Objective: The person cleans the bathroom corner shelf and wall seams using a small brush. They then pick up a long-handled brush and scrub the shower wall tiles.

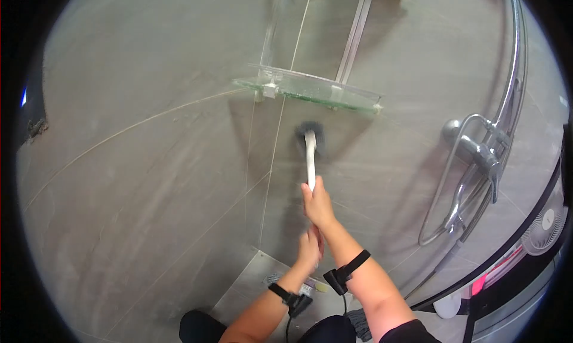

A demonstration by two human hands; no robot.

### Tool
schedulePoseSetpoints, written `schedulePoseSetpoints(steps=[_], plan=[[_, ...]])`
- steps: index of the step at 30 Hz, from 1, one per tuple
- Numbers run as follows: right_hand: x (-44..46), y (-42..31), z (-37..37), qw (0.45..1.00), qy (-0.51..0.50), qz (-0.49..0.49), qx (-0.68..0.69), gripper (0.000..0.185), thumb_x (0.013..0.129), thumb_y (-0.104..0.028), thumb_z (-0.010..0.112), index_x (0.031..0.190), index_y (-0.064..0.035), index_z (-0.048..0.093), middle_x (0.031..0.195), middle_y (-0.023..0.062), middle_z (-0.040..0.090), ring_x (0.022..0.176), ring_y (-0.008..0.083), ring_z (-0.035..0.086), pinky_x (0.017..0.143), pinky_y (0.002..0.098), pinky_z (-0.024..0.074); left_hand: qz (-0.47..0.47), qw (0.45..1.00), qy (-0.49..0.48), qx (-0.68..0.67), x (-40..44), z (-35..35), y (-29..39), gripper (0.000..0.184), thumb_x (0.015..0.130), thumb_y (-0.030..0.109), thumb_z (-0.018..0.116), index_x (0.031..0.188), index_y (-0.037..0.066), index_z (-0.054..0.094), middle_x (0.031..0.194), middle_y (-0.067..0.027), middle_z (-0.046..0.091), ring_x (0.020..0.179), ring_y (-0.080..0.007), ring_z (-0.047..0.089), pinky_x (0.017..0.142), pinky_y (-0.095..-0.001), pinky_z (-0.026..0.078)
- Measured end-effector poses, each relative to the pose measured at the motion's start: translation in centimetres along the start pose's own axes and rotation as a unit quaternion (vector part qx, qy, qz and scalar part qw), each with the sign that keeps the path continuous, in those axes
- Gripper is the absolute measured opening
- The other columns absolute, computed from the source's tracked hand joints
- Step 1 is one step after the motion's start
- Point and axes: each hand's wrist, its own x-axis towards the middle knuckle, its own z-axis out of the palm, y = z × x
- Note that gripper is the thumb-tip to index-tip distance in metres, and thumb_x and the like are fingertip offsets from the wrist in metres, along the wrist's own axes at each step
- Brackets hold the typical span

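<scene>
A scrub brush with a dark grey head and a white handle [310,158] reaches up to the tiled wall [358,158], its head against the tiles just right of the corner and below a glass shelf. My right hand [319,204] wraps round the handle partway down. Below it, my left hand [310,247] is closed round the lower part of the handle, which is mostly hidden by the fingers. Both wrists carry black straps with small devices.
The glass corner shelf [316,92] juts out above the brush head. On the right hang a chrome shower mixer [477,155] and its looping hose [425,223]. Small items lie on the floor by the corner. A white fan [544,226] stands beyond the dark curved edge at right.
</scene>
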Motion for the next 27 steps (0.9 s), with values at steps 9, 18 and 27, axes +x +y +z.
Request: schedulePoseSetpoints(steps=[9,18,27], plan=[[-14.6,-1.9,2.7,0.896,0.195,-0.018,0.399,0.024,0.093,-0.020,0.053,0.108,-0.0032,0.044,0.092,0.0060,0.053,0.084,0.0123,0.052,0.076,0.0265,0.0436,0.377,0.898,0.015,0.229,5.5,-6.8,-8.1,0.046,0.095,0.039,0.046,0.071,0.003,0.059,0.059,-0.0118,0.057,0.055,-0.0213,0.057,0.050,-0.0379,0.040],[-27.7,1.2,12.2,0.907,0.034,0.011,0.420,0.014,0.095,-0.008,0.043,0.107,-0.0008,0.045,0.092,0.0057,0.047,0.081,0.0117,0.046,0.074,0.0244,0.0401,0.165,0.950,-0.030,0.262,5.2,-6.7,-1.9,0.054,0.094,0.047,0.045,0.064,0.003,0.052,0.049,-0.0071,0.048,0.046,-0.0184,0.050,0.046,-0.0345,0.038],[-25.4,1.1,9.9,0.929,0.056,0.098,0.354,0.012,0.095,-0.008,0.045,0.105,-0.0023,0.047,0.085,0.0020,0.045,0.070,0.0073,0.041,0.064,0.0201,0.0361,0.318,0.884,0.068,0.335,5.9,-1.4,4.5,0.041,0.092,0.040,0.053,0.084,-0.001,0.057,0.058,-0.0174,0.055,0.052,-0.0349,0.053,0.050,-0.0417,0.041]])
